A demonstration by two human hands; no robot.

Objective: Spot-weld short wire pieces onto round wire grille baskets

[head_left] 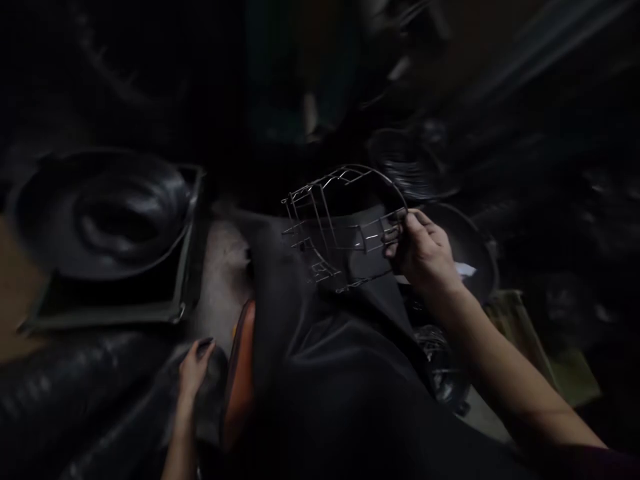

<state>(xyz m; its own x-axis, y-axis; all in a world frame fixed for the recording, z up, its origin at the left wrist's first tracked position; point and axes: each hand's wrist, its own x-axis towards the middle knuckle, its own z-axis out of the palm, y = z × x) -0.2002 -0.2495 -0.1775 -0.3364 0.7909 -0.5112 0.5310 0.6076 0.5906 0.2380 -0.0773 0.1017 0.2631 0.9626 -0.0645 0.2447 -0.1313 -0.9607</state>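
My right hand is closed on the rim of a wire frame, an open, cage-like shape of thin bent metal rods. The frame hangs in the air above a dark apron-like cloth over my lap, its far end pointing left. Lower left, my left hand has thumb and fingers pinched together. Something small and dark seems to be at its fingertips, too dim to name. Just right of that hand is an orange, dark-edged object.
On the left, a wide dark basin holding a thick coil rests on a framed stand. To the right lie a round pan, a bundle of wire and a ridged dark coil. The surroundings are dim and blurred.
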